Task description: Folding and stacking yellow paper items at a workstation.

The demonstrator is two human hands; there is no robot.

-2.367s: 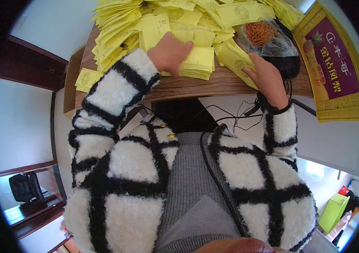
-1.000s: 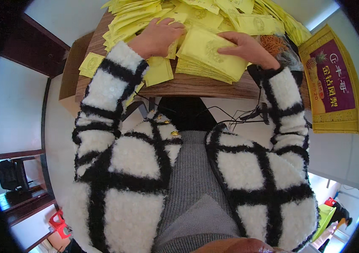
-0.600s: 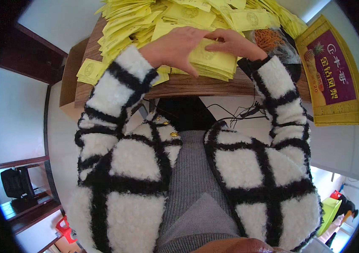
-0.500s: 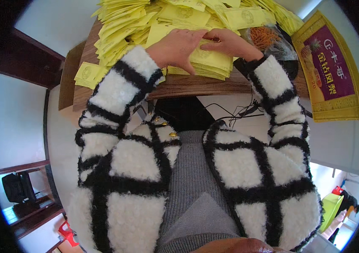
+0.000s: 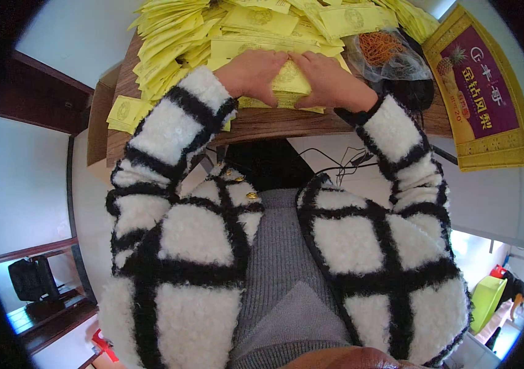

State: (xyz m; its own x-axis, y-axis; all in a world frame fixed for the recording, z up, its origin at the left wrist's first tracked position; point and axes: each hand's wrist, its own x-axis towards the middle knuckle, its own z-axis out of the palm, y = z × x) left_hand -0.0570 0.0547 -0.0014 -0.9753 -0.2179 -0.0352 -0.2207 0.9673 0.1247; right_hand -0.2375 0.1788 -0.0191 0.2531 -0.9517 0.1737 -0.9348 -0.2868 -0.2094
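Both hands (image 5: 249,75) (image 5: 334,81) around a stack of yellow packets (image 5: 291,81)

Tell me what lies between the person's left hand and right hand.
In the head view, a stack of yellow packets lies between the left hand and the right hand, showing in the gap between them.

A hand could pass over the brown wooden table (image 5: 274,124) at its front; a big heap of flat yellow papers (image 5: 172,40) blocks the back.
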